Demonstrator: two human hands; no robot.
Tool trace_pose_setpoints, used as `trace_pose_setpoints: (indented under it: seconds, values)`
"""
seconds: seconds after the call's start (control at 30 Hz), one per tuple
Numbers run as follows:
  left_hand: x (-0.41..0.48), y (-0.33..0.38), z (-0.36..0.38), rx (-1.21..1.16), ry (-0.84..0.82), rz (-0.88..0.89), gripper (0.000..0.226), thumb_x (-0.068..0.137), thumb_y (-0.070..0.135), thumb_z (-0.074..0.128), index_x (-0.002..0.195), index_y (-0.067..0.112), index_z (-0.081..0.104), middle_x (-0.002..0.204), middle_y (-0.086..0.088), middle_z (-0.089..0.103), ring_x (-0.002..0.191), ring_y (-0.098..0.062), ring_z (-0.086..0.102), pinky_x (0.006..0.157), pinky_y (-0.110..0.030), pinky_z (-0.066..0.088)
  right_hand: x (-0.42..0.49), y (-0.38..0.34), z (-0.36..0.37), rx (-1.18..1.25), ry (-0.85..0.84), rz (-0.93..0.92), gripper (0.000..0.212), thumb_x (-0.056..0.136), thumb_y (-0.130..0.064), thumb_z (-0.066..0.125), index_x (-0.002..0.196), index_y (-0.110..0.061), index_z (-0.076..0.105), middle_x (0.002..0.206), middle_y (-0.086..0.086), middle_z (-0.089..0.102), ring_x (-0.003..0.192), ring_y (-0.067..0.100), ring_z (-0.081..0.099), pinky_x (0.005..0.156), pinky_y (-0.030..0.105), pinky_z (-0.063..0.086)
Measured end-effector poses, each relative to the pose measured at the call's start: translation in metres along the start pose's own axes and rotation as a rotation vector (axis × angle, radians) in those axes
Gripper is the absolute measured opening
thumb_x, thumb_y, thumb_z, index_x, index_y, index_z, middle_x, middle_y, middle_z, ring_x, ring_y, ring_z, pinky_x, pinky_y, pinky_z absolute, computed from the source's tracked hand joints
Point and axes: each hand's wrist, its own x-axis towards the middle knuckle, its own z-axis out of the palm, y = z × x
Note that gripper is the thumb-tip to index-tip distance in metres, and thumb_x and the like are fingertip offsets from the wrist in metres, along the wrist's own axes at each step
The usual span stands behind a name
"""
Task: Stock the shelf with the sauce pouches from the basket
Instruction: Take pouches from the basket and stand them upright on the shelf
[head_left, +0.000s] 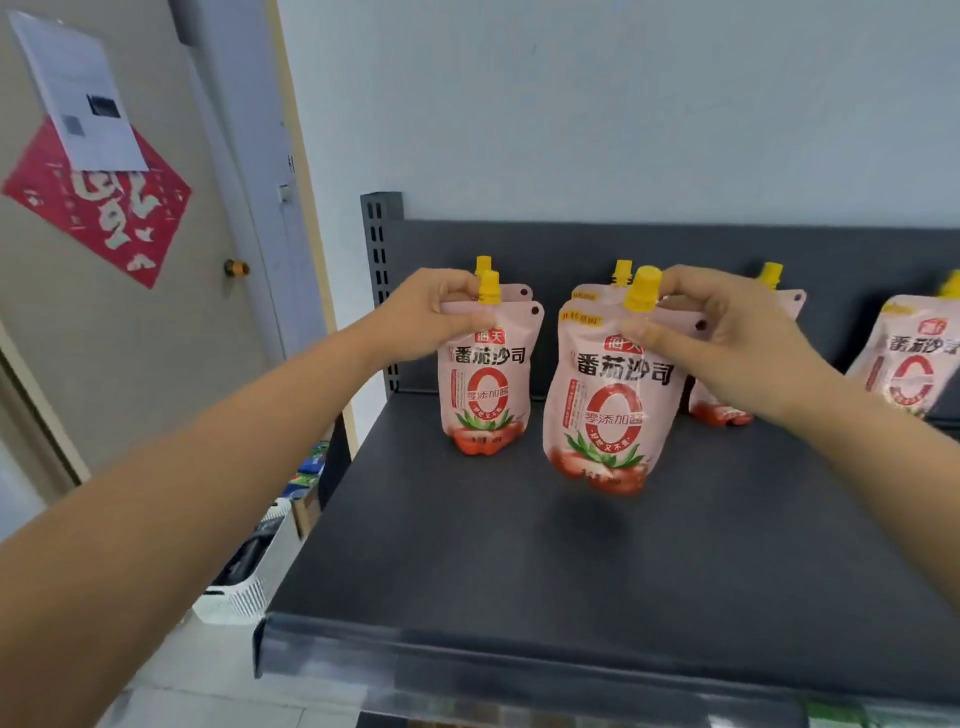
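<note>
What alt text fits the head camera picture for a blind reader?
The left hand pinches the left pink sauce pouch by its top, the right hand the right pouch, at a dark shelf. Other pouches stand behind.

The front half of the shelf is lying bare, leaving room for a hand over the front lip. Further back, a row of pouches is blocking the back panel. A narrow gap is showing between the left pouch, which the left hand is pinching at the top, and the middle pouch, which the right hand is holding near its cap. A slotted post is closing the left rear corner.
</note>
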Motion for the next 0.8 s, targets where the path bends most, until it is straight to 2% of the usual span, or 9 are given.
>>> trace_pose_setpoints:
  seconds: [0.1, 0.13, 0.23, 0.27, 0.4, 0.5, 0.57, 0.67, 0.8]
  values:
    - [0.008, -0.003, 0.001, -0.008, -0.047, 0.039, 0.010, 0.088, 0.018, 0.065, 0.097, 0.015, 0.066, 0.095, 0.009, 0.068, 0.084, 0.004, 0.065, 0.070, -0.010, 0.052, 0.004, -0.007, 0.013, 0.003, -0.036, 0.008, 0.007, 0.085, -0.028, 0.066, 0.090, -0.032, 0.065, 0.103, -0.008, 0.071, 0.100, 0.006, 0.065, 0.083, 0.033, 0.055]
    - [0.009, -0.004, 0.001, -0.001, -0.062, 0.045, 0.008, 0.088, 0.018, 0.064, 0.096, 0.018, 0.066, 0.096, 0.009, 0.068, 0.086, 0.002, 0.066, 0.072, -0.013, 0.054, 0.006, -0.009, 0.018, -0.007, -0.045, 0.001, 0.007, 0.084, -0.029, 0.066, 0.091, -0.030, 0.066, 0.104, -0.007, 0.070, 0.100, 0.005, 0.065, 0.084, 0.031, 0.054]
    - [0.014, -0.008, -0.002, 0.052, -0.082, 0.045, 0.013, 0.088, 0.023, 0.064, 0.100, 0.023, 0.065, 0.106, 0.010, 0.066, 0.100, -0.007, 0.063, 0.083, -0.027, 0.055, 0.011, -0.017, 0.034, -0.020, -0.070, -0.012, 0.006, 0.085, -0.025, 0.066, 0.090, -0.028, 0.065, 0.100, -0.017, 0.068, 0.096, -0.015, 0.058, 0.079, 0.004, 0.044]
    - [0.016, -0.009, -0.002, 0.066, -0.086, 0.046, 0.017, 0.087, 0.025, 0.064, 0.104, 0.022, 0.066, 0.111, 0.009, 0.065, 0.107, -0.009, 0.061, 0.087, -0.030, 0.053, 0.013, -0.019, 0.040, -0.004, -0.077, -0.016, 0.007, 0.085, -0.022, 0.066, 0.091, -0.025, 0.066, 0.097, -0.019, 0.067, 0.093, -0.018, 0.058, 0.077, 0.000, 0.041]
    - [0.015, -0.008, -0.007, 0.161, -0.075, 0.065, 0.031, 0.082, 0.034, 0.069, 0.110, 0.025, 0.061, 0.111, 0.003, 0.064, 0.106, -0.015, 0.059, 0.091, -0.032, 0.049, 0.023, -0.024, 0.065, 0.026, -0.130, -0.036, 0.012, 0.086, -0.017, 0.066, 0.098, -0.021, 0.065, 0.095, -0.016, 0.066, 0.092, -0.010, 0.061, 0.077, 0.003, 0.044]
    - [0.008, -0.007, -0.012, 0.174, 0.008, 0.111, 0.050, 0.083, 0.036, 0.067, 0.126, 0.017, 0.053, 0.124, -0.001, 0.059, 0.099, -0.008, 0.055, 0.084, -0.017, 0.045, 0.029, -0.023, 0.084, 0.069, -0.183, -0.043, 0.022, 0.088, -0.015, 0.065, 0.110, -0.016, 0.065, 0.106, -0.010, 0.068, 0.100, -0.005, 0.062, 0.081, 0.008, 0.047]
    - [-0.001, -0.009, -0.017, 0.242, 0.111, 0.151, 0.049, 0.087, 0.033, 0.064, 0.131, 0.017, 0.049, 0.129, 0.001, 0.055, 0.093, -0.004, 0.046, 0.075, -0.009, 0.037, 0.033, -0.023, 0.089, 0.050, -0.191, -0.064, 0.026, 0.089, -0.015, 0.064, 0.115, -0.016, 0.064, 0.113, -0.006, 0.068, 0.106, 0.001, 0.062, 0.087, 0.012, 0.048]
    - [-0.018, -0.014, -0.024, 0.245, 0.225, 0.154, 0.043, 0.090, 0.028, 0.060, 0.131, 0.021, 0.049, 0.128, 0.005, 0.054, 0.102, -0.008, 0.042, 0.073, -0.009, 0.032, 0.035, -0.027, 0.090, 0.095, -0.219, -0.042, 0.025, 0.089, -0.011, 0.063, 0.109, -0.025, 0.062, 0.110, -0.014, 0.065, 0.105, -0.006, 0.061, 0.084, 0.007, 0.045]
    - [-0.042, -0.016, -0.032, 0.178, 0.292, 0.159, 0.039, 0.091, 0.026, 0.058, 0.129, 0.024, 0.050, 0.124, 0.009, 0.057, 0.099, -0.010, 0.044, 0.070, -0.011, 0.032, 0.031, -0.031, 0.093, 0.068, -0.184, 0.009, 0.027, 0.088, -0.013, 0.064, 0.104, -0.034, 0.058, 0.107, -0.019, 0.062, 0.101, -0.012, 0.058, 0.083, 0.003, 0.043]
